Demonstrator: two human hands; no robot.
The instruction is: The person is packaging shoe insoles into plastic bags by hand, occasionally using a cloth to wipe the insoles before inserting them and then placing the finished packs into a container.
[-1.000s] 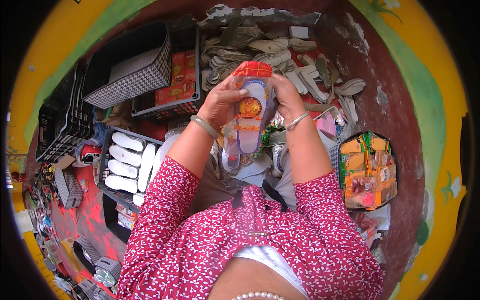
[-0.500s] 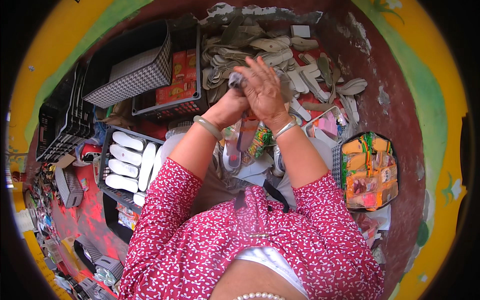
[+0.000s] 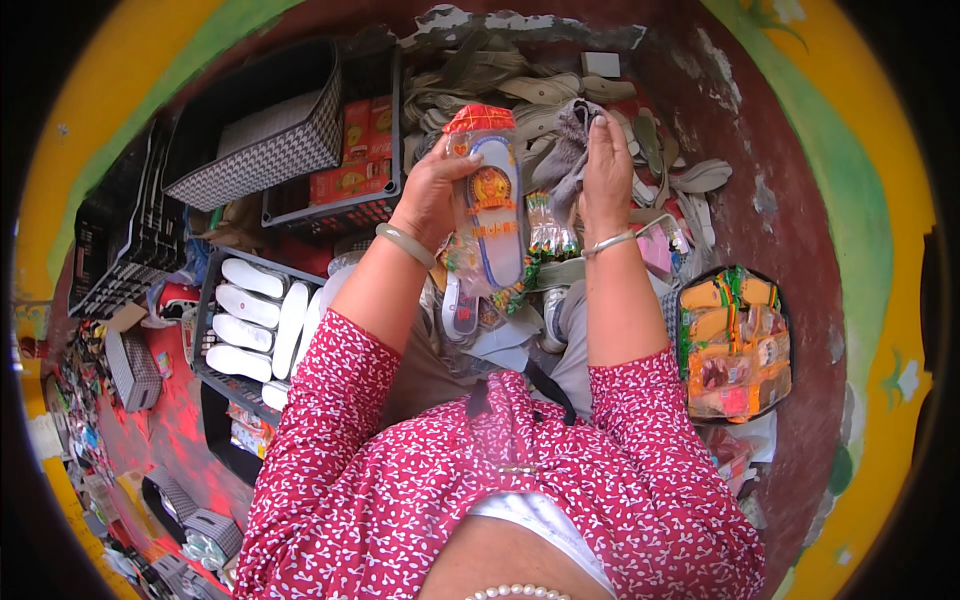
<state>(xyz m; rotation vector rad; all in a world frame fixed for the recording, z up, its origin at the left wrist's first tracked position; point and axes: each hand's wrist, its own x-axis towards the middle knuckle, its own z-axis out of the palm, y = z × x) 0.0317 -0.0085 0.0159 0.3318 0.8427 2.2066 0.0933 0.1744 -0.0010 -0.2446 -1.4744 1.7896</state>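
Note:
My left hand (image 3: 432, 195) grips the left edge of a clear plastic packet of insoles (image 3: 497, 215), thumb across its front. The packet has a red top band, a yellow and red print, and a pale insole with a blue rim inside. To its right, my right hand (image 3: 606, 178) is raised with a crumpled grey cloth (image 3: 568, 150) held between thumb and fingers. Cloth and packet are apart. Below the packet, another insole (image 3: 460, 308) and several colourful packaged bundles (image 3: 550, 235) lie between my knees.
Loose insoles (image 3: 545, 90) are heaped along the far wall. At left stand a crate of white insoles (image 3: 215, 330), a checked basket (image 3: 255, 160) and a black crate with red boxes (image 3: 397, 150). A basket of orange packets (image 3: 735, 345) sits at my right.
My hands, close together before, have moved apart. The packet now faces me upright in my left hand, and the grey cloth has gone right with my right hand.

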